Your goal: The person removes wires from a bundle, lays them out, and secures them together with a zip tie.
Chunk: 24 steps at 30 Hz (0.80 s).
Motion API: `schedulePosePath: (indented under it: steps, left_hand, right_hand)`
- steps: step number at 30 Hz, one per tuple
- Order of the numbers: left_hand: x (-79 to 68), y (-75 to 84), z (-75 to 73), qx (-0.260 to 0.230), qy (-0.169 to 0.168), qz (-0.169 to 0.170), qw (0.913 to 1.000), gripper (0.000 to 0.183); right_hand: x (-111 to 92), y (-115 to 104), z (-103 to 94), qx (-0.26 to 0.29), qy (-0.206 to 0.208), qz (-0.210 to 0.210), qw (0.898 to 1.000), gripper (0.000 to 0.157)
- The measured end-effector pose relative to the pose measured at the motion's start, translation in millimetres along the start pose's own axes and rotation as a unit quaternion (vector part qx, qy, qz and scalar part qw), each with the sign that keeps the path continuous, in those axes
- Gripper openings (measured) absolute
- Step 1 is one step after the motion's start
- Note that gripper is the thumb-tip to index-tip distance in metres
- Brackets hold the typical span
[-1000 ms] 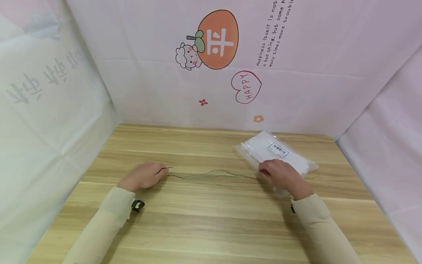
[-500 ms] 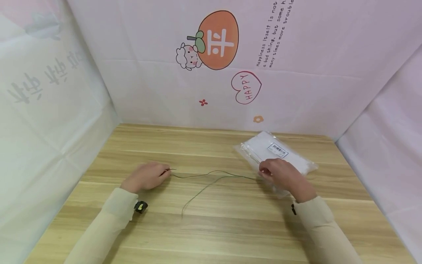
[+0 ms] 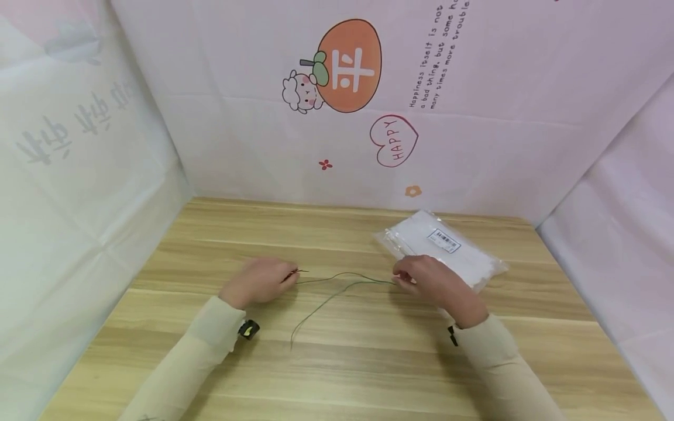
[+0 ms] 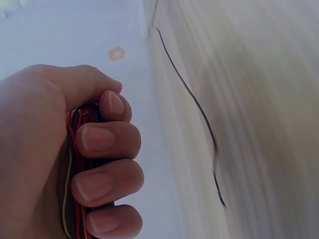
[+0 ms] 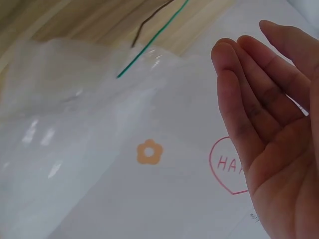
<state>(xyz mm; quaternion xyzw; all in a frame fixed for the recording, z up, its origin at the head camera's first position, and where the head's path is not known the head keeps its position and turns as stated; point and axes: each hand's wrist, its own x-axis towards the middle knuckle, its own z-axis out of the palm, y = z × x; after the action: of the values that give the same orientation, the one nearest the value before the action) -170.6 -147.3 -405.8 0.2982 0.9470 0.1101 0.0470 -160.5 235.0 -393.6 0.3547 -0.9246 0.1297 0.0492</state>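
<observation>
In the left wrist view, my left hand (image 4: 99,149) curls its fingers round a bundle of thin wires (image 4: 87,117), red, black and yellow. A dark end pokes out past the thumb in the head view. My right hand (image 3: 437,285) hovers at the right end of the loose wires, its fingers loosely bent. Nothing shows between them in the right wrist view. A green wire (image 3: 319,306) bends toward the table's front, and a dark wire (image 3: 344,273) runs near my left hand. Both wire ends (image 5: 124,70) show near the plastic bag in the right wrist view.
A clear plastic bag (image 3: 468,266) with white contents and a barcode label (image 3: 444,240) lies at the back right, partly behind my right hand. Printed white cloth (image 3: 253,146) walls off the back and both sides of the wooden table (image 3: 368,368).
My left hand has moved right with the wire bundle. My right hand has shifted a little left. The green wire, earlier along the dark one, now curves toward the front.
</observation>
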Motion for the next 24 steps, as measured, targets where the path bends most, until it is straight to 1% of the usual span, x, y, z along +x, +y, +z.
schedulePosePath:
  steps: [4, 7, 10, 15, 18, 24]
  left_hand:
    - [7.2, 15.7, -0.7, 0.006, -0.005, 0.012, 0.9999, 0.032]
    - [12.6, 25.2, 0.1, 0.003, -0.01, 0.023, 0.9997, 0.031]
    - [17.2, 33.7, 1.2, -0.001, -0.017, 0.032, 0.9993, 0.03]
    - [23.3, 48.2, 0.9, -0.003, -0.021, 0.041, 0.9989, 0.032]
    - [26.8, 55.7, 1.5, 0.001, -0.02, 0.05, 0.9986, 0.031]
    - [32.7, 68.3, 6.1, 0.003, -0.013, 0.073, 0.9972, 0.029]
  right_hand:
    - [7, -11, -0.4, 0.005, 0.006, -0.022, 1.0, 0.01]
    - [13, -19, -0.2, 0.007, 0.009, -0.038, 0.999, 0.014]
    - [18, -27, 0.9, 0.006, 0.014, -0.051, 0.999, 0.015]
    - [28, -39, 2.5, -0.009, 0.024, -0.07, 0.997, 0.011]
    - [34, -46, 2.1, -0.015, 0.022, -0.082, 0.996, 0.009]
    - [42, -57, 3.7, 0.0, 0.023, -0.118, 0.993, 0.01]
